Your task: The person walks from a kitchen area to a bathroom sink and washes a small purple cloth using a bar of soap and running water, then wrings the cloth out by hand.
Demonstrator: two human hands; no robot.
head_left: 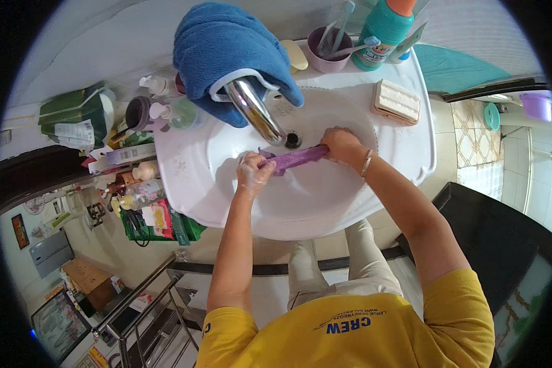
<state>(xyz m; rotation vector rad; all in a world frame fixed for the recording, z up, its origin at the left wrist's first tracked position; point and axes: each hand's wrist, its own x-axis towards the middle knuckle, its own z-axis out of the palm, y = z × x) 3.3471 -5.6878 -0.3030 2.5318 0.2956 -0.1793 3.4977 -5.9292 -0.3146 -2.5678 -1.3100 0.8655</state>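
Note:
A wet-looking purple cloth (pixel 293 159) stretches between my two hands over the white basin (pixel 306 205). My left hand (pixel 254 174), with suds on its skin, is closed around the cloth's left end. At the other end my right hand (pixel 342 146) grips it, a bracelet on that wrist. The chrome faucet (pixel 256 113) curves down just beyond the cloth, its spout close to the dark drain hole (pixel 293 140). Draped over the faucet's upper part is a blue towel (pixel 227 46).
On the sink's right rim sits a soap dish (pixel 396 102). Behind are a cup of toothbrushes (pixel 325 55), a teal bottle (pixel 383 30) and a yellow soap bar (pixel 295 56). Pump bottles (pixel 181 113) crowd the left rim. A dark panel (pixel 484 233) stands at right, a metal railing (pixel 135 300) at lower left.

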